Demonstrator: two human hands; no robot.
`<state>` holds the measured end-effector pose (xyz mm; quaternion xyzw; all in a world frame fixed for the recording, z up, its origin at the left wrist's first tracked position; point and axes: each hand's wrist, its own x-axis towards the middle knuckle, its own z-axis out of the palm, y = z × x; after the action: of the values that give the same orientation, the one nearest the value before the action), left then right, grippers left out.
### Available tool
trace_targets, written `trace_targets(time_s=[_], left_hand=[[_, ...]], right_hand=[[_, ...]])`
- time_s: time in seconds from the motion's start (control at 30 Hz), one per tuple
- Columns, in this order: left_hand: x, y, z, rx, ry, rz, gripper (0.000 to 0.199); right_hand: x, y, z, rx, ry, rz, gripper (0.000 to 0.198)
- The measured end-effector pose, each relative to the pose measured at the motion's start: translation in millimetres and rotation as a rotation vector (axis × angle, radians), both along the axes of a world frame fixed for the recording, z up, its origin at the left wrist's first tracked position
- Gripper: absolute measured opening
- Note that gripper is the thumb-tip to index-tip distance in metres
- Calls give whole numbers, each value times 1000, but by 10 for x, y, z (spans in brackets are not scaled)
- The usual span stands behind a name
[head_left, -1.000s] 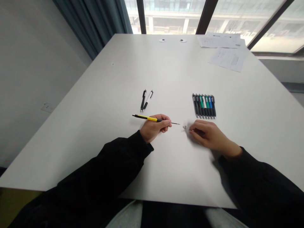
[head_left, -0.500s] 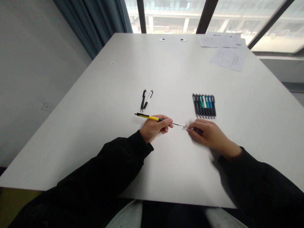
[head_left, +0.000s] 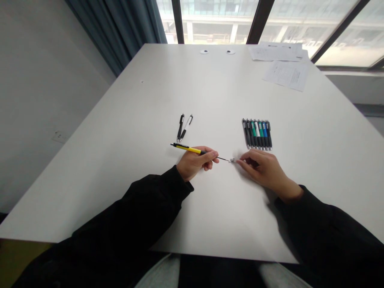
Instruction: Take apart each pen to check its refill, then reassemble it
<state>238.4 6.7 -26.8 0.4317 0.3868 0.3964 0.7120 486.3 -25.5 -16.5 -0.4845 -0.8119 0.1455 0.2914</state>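
My left hand is closed around a yellow pen with a black grip and clip. Its thin dark refill sticks out bare toward the right. Thumb and forefinger of my right hand pinch a small, thin metallic piece, its outline too fine to make out. This piece is at the refill's tip; whether they touch I cannot tell.
Two pens lie beyond my left hand. A row of several pens lies beyond my right. Papers and two small white oval things rest toward the window end of the white table.
My right hand has brought the small metallic piece slightly left, in line with the refill's tip. My left hand keeps its hold on the yellow pen.
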Motion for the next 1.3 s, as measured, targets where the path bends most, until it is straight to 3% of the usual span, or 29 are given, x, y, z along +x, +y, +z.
trace_targets(time_s=[0.1,0.2,0.4,0.53,0.77,0.93,1.3], left_hand=[[14,-28,17,2,31,-31,31],[37,-75,37,-3,35,-88,30],[37,-102,39,-3,19,-164,32],[10,-58,39,-96,-33,-129,36],[-29,8,63,-220,-118,78,38],[-24,9,72,-230,-111,76,40],[-22,9,76,-224,-100,70,40]], right_hand=[[-96,-78,66,90,139,-17,8],[-219,-148,103,76,180,94,25],[-294,-160,92,72,177,153,10],[-120,-70,123,-12,142,142,7],[232,71,105,-95,50,147,13],[237,93,-9,-127,-25,222,13],[197,103,-8,-119,-48,183,14]])
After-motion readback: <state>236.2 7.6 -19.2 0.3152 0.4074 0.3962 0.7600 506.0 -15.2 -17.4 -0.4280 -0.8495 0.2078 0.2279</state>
